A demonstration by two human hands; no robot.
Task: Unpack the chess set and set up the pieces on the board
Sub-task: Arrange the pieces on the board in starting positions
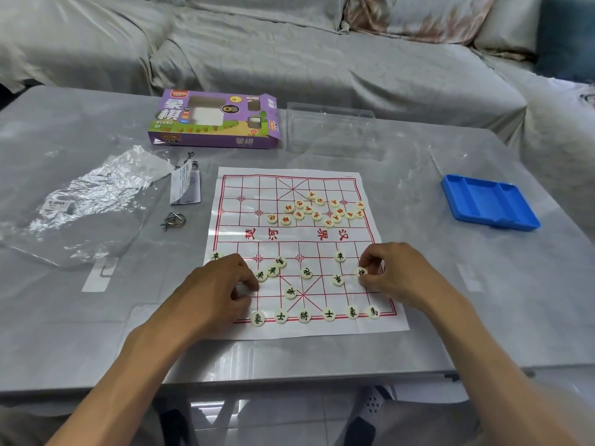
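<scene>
Head view: right hand is pinching a piece; left hand is curling over the board, grip unclear. Advisable: seating each piece squarely on its intersection.

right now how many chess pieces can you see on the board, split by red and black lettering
red-lettered pieces: 16
black-lettered pieces: 15, one of them pinched by the right hand
total: 31 in view on the board; the left hand may hide another
</scene>
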